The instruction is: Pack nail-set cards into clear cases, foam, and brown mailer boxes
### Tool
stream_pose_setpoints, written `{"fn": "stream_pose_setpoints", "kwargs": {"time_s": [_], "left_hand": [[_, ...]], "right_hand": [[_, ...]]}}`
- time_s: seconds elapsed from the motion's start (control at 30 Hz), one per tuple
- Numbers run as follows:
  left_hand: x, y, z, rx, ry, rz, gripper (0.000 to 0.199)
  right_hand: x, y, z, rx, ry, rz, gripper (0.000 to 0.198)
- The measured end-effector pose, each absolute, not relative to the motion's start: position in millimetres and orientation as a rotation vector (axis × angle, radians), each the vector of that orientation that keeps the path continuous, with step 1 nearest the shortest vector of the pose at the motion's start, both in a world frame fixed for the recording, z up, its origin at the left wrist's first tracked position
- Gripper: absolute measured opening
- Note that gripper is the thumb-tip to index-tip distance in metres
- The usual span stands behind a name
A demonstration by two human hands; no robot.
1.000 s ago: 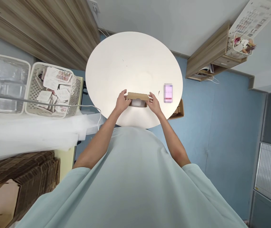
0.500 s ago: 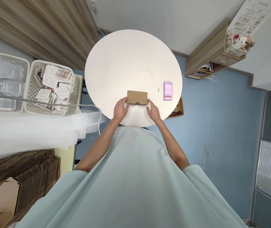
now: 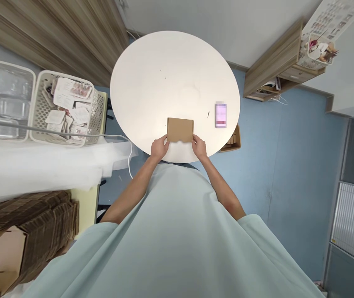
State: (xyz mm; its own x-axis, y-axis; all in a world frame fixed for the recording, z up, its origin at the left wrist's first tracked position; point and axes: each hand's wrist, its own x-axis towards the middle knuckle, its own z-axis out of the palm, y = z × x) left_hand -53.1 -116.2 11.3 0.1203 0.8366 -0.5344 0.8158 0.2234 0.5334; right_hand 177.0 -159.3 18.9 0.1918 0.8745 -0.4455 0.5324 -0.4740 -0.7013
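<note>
A small brown cardboard box (image 3: pixel 180 130) is at the near side of the round white table (image 3: pixel 152 78), its broad plain face towards me. My left hand (image 3: pixel 160 147) grips its near left corner between thumb and fingers. At the near right corner, my right hand (image 3: pixel 199 147) pinches the box in the same way. Its near edge has a small notch in the middle. Whether the box rests on the table or is held just above it, I cannot tell. To the right on the tabletop lies a phone (image 3: pixel 220 115) with a blurred pink screen.
On the left stand a white basket (image 3: pixel 94 111) of printed cards and another basket (image 3: pixel 33 97) of clear plastic packs. A white cable (image 3: pixel 111 135) runs towards the table. Stacked flattened cardboard (image 3: pixel 52 219) lies lower left. An open carton (image 3: pixel 238 138) sits beyond the table's right edge.
The box has tipped so that its broad face shows instead of the narrow notched side. Both hands have moved slightly closer together and closed on its near corners.
</note>
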Motion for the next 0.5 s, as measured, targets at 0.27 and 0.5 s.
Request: {"fn": "stream_pose_setpoints", "kwargs": {"time_s": [0.27, 0.5], "left_hand": [[-50, -122, 8, 1.447, 1.624, 0.19, 0.05], [-47, -115, -4, 1.374, 1.664, 0.222, 0.052]], "right_hand": [[169, -162, 7, -2.181, -1.142, 1.116, 0.041], [171, -162, -4, -2.248, -1.134, 1.089, 0.037]]}}
